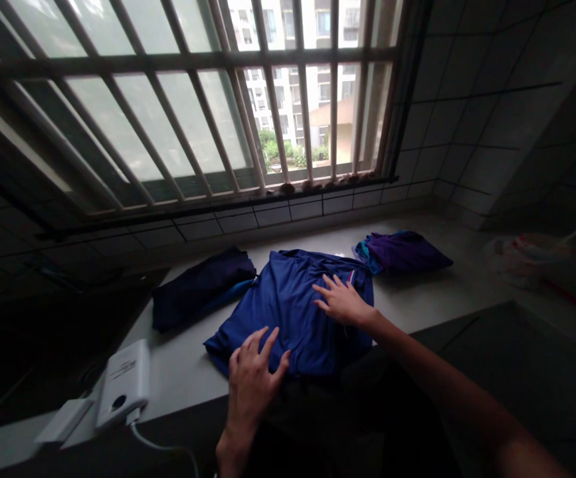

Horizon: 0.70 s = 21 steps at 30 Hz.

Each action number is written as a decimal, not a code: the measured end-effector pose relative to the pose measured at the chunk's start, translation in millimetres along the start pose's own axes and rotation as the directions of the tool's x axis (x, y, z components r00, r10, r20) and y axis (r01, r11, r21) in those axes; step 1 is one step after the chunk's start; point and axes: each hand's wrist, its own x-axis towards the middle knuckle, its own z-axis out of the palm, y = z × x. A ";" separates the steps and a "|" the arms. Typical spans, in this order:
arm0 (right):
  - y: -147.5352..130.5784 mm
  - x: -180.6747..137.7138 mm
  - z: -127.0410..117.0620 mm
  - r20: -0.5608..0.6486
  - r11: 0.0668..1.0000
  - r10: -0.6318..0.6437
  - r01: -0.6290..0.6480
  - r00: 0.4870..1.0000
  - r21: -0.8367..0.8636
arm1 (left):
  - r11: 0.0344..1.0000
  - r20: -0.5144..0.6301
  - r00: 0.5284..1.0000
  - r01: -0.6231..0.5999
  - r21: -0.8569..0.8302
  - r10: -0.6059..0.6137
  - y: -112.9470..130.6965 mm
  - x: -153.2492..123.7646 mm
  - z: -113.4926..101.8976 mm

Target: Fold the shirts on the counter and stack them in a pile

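Note:
A blue garment [288,299] lies partly folded and wrinkled across the middle of the counter, its near edge at the counter's front. My left hand [255,368] is over its lower left part, fingers spread and curved; whether the fingertips press on the cloth I cannot tell. My right hand [340,300] rests on the upper right part with the fingers spread, beside a small red and white stripe on the fabric. Neither hand grips anything. What kind of garment it is does not show clearly.
A dark navy folded cloth [200,289] lies to the left, a purple and teal cloth bundle [402,252] to the right. A white device [124,382] with a cable stands at the front left. A plastic bag [527,255] lies far right. Behind is a barred window [262,60].

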 end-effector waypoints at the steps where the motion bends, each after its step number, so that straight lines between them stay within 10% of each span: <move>1: 3.6 -17.1 10.5 0.052 1.000 0.017 -0.017 0.999 0.002 | 0.999 -0.025 1.000 -0.009 0.036 0.010 -9.5 0.1 4.6; 6: 44.4 -40.0 31.7 0.084 0.996 -0.087 0.085 0.993 0.027 | 0.984 -0.080 0.997 0.015 0.177 -0.001 -7.8 -13.1 30.6; 13: 55.6 15.8 -19.3 0.035 0.988 -0.145 0.147 0.989 -0.051 | 0.986 -0.010 0.998 -0.055 0.158 0.057 51.9 -19.6 5.9; 18: 15.2 -46.1 -1.6 -0.302 0.973 -0.211 0.228 0.930 0.024 | 0.969 -0.012 0.973 -0.231 0.085 0.232 20.6 -29.3 6.5; 21: 7.1 -96.0 33.6 -0.165 0.950 -0.296 0.309 0.941 0.055 | 0.953 0.011 0.960 -0.280 0.116 0.280 -3.3 -33.3 16.0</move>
